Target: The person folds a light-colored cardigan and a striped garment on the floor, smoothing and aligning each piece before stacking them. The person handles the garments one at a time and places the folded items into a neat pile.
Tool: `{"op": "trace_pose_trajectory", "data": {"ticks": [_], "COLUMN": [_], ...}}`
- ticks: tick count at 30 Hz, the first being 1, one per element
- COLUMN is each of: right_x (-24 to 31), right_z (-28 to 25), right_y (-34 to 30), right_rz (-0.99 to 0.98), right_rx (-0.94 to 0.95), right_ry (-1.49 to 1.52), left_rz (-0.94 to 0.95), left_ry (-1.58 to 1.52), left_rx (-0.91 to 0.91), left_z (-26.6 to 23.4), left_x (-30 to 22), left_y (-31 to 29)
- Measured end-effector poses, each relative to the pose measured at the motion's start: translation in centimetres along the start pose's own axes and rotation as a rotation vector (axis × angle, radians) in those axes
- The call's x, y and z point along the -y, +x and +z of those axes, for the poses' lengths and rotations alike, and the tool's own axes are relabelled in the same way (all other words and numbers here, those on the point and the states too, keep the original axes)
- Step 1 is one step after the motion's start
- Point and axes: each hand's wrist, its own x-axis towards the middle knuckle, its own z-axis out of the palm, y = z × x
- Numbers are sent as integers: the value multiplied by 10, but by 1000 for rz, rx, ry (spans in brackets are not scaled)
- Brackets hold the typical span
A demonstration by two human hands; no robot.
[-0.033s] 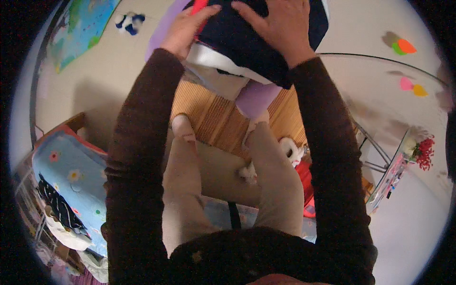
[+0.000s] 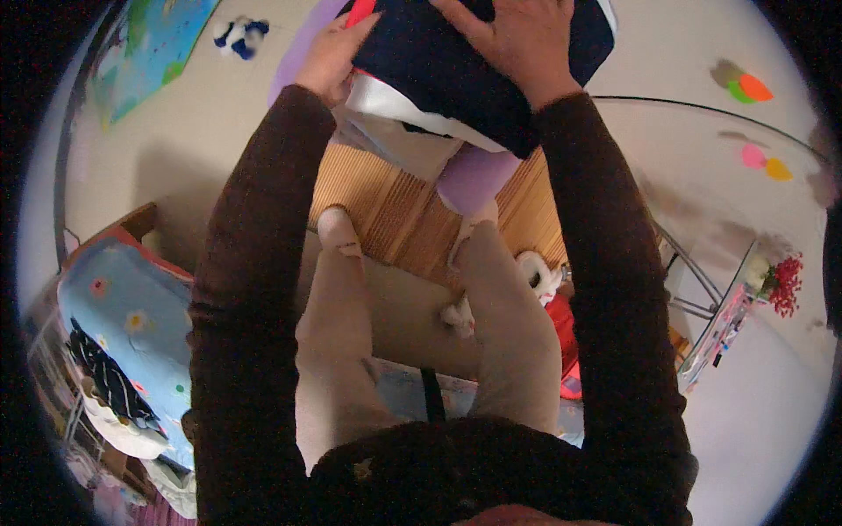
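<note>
A dark navy cloth (image 2: pixel 447 74) with a white underside (image 2: pixel 395 103) and a red strip (image 2: pixel 360 12) lies spread at the top of the view. It looks like a garment, but its far part is cut off. At its left edge my left hand (image 2: pixel 329 60) pinches the cloth beside the red strip, thumb on top, other fingers partly hidden. My right hand (image 2: pixel 526 48) rests flat on the navy cloth, its thumb stretched apart and the fingertips cut off by the top edge. Beneath the cloth show beige fabric (image 2: pixel 412 149) and a rounded purple thing (image 2: pixel 474 180).
My feet touch a slatted brown mat (image 2: pixel 386 210). A white fluffy thing (image 2: pixel 539 276) and a red item (image 2: pixel 561 333) lie beside my right leg. Left stands furniture draped with a blue flowered cover (image 2: pixel 132 307); right, a small table (image 2: pixel 724 302) holds red flowers (image 2: pixel 785 285).
Both hands have shifted slightly, the left one a little to the left. The navy cloth lies a bit further right at its right edge.
</note>
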Motion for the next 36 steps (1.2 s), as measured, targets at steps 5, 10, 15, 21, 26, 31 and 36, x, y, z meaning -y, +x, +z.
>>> {"op": "trace_pose_trajectory", "data": {"ticks": [5,10,15,21,26,31,36], "right_x": [14,11,11,15,43,125,187], "right_z": [52,55,25,-21,-101,-241,-318], "right_y": [18,14,18,10,-73,-278,-398], "right_rz": [10,-4,39,80,45,461,345], "right_rx": [73,77,104,11,-52,484,574], "right_ry": [71,30,56,154,450,161,41], "left_rz": [83,-6,174,125,259,302,356], "left_ry": [557,159,267,629,1545,1453,1392], "left_rx": [-255,-339,-368,-225,-66,-230,-214], "left_z": [-32,-28,-17,-26,-3,6,-1], "left_x": [32,28,21,24,12,38,48], "left_y": [25,12,-87,-288,-433,-475,-480]}}
